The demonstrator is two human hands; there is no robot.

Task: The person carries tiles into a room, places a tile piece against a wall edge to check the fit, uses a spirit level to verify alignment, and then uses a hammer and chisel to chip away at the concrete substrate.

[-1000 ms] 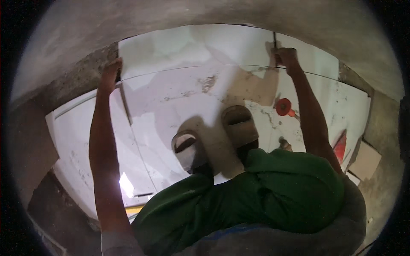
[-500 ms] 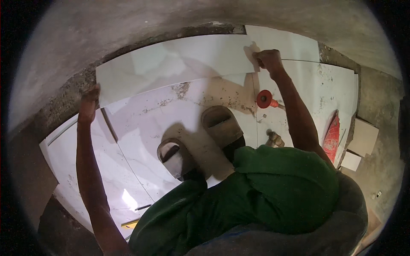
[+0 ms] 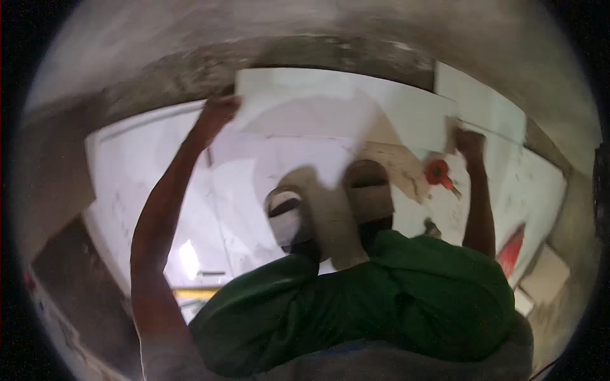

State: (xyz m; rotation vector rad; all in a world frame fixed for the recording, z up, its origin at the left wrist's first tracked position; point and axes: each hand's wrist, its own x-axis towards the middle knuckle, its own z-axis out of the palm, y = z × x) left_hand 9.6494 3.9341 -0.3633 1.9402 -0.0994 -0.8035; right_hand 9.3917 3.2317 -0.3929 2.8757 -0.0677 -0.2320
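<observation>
Head view: white tile strip (image 3: 337, 105) spans btwn the two hands, long edges running roughly L to R, beyond the sandals (image 3: 368, 193). L hand (image 3: 222, 109) is closed on its L end; R hand (image 3: 470, 142) is curled at its R end, gripping it too, tho blur there hides how the fingers wrap the edge. Strip's far edge sits short of the wall (image 3: 305, 22), w/ a rough grey band (image 3: 343, 56) showing btwn them; that band also runs on past the L hand. Tightest spot is the R end: far R corner is right by a white tile piece (image 3: 483, 101), & I can't tell if they touch. Near edge lies above floor tiles (image 3: 248, 168), w/ some room btwn it & the sandal toes. Red round-headed tool (image 3: 437, 171) is on the floor just inside the R hand, near the strip's near edge. Farther back on the R, well apart from the strip, a red pointed item (image 3: 511, 251) lies next to beige pieces (image 3: 546, 276).
</observation>
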